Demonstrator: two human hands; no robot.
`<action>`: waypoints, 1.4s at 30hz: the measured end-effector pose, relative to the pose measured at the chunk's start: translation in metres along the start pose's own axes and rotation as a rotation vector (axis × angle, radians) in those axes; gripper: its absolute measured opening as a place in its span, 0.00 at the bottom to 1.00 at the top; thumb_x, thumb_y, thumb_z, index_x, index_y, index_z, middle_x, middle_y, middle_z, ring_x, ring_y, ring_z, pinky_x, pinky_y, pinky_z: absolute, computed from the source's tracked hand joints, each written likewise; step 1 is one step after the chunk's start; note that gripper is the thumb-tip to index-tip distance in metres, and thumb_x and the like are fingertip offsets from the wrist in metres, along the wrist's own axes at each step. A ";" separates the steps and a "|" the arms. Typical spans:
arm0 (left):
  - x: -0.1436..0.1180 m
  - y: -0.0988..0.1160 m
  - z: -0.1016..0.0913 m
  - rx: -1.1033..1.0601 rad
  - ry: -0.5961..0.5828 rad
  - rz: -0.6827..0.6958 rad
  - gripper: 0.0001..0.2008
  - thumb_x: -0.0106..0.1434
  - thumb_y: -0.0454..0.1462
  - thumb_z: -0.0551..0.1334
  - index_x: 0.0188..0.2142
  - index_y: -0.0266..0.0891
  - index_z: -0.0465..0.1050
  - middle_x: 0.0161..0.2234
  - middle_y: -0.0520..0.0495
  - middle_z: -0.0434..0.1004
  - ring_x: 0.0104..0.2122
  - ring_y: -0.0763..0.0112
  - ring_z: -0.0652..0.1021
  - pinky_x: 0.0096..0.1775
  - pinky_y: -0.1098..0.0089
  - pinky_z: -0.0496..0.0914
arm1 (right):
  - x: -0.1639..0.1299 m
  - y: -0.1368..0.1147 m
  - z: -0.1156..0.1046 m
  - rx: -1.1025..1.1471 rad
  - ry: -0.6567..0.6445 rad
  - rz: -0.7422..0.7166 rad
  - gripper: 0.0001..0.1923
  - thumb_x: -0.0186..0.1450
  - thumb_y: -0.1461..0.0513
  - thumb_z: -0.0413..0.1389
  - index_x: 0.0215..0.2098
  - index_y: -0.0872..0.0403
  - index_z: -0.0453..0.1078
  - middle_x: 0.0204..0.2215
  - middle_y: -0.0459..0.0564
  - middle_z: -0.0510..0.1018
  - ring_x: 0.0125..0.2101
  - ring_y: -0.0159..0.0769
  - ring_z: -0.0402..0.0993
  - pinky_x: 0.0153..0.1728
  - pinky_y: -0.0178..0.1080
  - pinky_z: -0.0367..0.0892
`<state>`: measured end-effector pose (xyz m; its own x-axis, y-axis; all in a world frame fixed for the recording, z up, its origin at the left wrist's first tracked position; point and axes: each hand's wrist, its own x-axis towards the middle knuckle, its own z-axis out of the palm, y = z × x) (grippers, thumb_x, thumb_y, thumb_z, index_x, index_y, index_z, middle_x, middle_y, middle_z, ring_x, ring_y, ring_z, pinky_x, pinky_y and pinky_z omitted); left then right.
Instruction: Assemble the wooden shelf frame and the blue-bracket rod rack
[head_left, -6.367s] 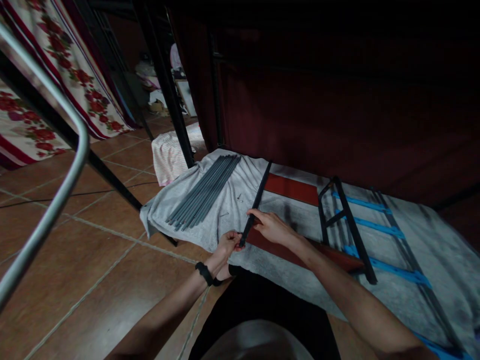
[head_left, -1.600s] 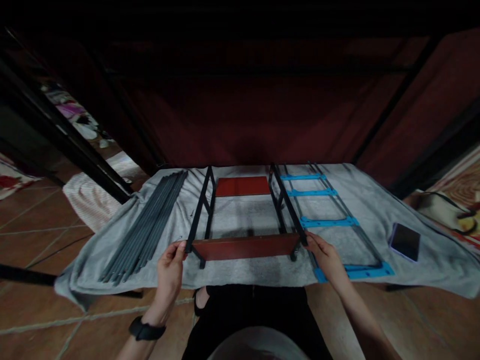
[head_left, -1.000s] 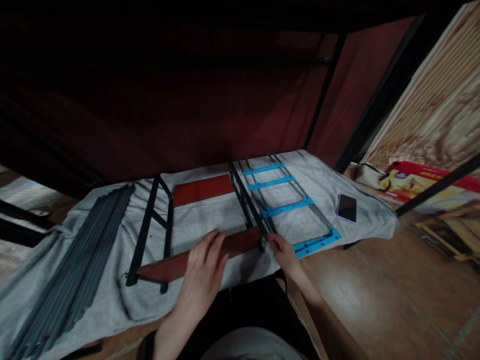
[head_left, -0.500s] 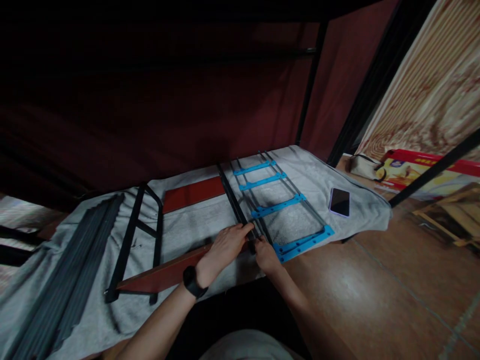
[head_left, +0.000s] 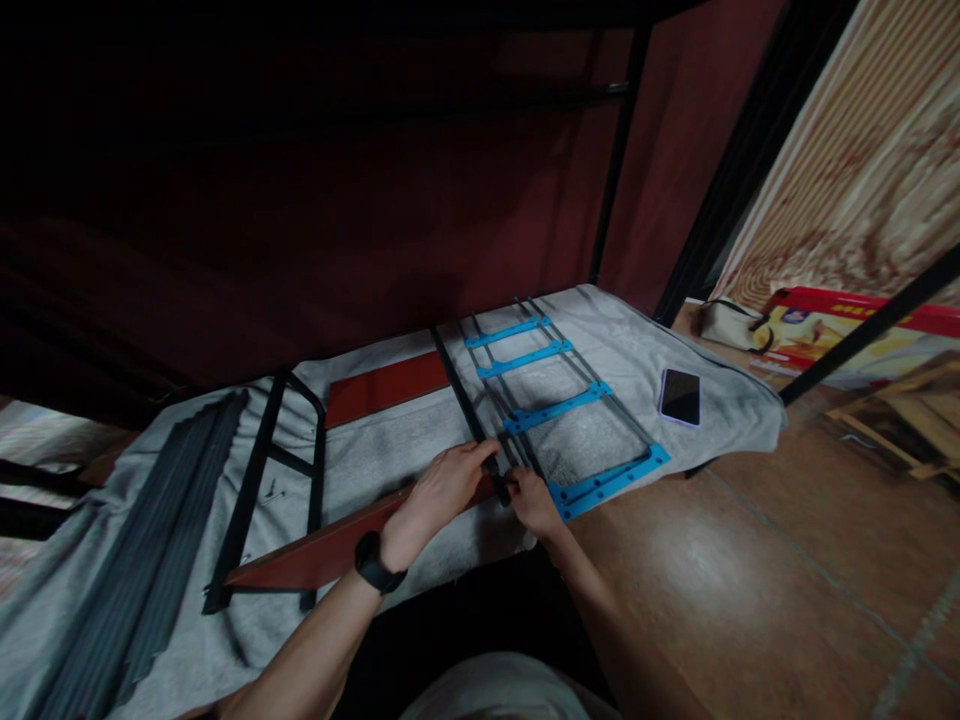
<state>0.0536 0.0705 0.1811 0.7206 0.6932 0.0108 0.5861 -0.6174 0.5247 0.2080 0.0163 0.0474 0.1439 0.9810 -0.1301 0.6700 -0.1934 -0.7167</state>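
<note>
My left hand (head_left: 448, 484) is closed over the near end of a black metal bar (head_left: 463, 394), its fingertips on the bar's top. My right hand (head_left: 535, 504) is pinched against the right side of that same end; whatever small thing its fingers hold is hidden. Beneath my left hand, a reddish-brown board (head_left: 315, 550) runs from the bar to a black metal frame (head_left: 259, 480) on the left. Farther back lies a second reddish board (head_left: 388, 388), flat. To the right of the bar, blue plastic crosspieces (head_left: 559, 408) sit along thin grey rods.
Everything lies on a grey cloth (head_left: 630, 340). A bundle of grey tubes (head_left: 150, 540) is at the left, a phone (head_left: 681, 397) at the right. Black posts (head_left: 615, 190) stand behind. A red and yellow box (head_left: 817, 330) and a wooden crate (head_left: 911, 420) sit on the tiled floor.
My left hand has shifted slightly left along with its wrist. My right hand stays at the bar's near end, its fingers slightly moved. The view has tilted a little.
</note>
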 end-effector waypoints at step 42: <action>-0.008 0.006 -0.016 0.129 0.034 -0.047 0.10 0.66 0.36 0.60 0.44 0.49 0.76 0.39 0.53 0.84 0.36 0.66 0.81 0.35 0.71 0.64 | -0.015 0.011 0.051 0.726 0.203 0.192 0.12 0.65 0.51 0.49 0.35 0.50 0.65 0.23 0.43 0.72 0.20 0.35 0.73 0.24 0.37 0.69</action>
<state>0.0450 0.0674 0.1978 0.6799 0.7331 0.0186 0.6631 -0.6254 0.4113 0.1762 0.0007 0.0070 0.3862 0.8959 -0.2194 -0.0149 -0.2317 -0.9727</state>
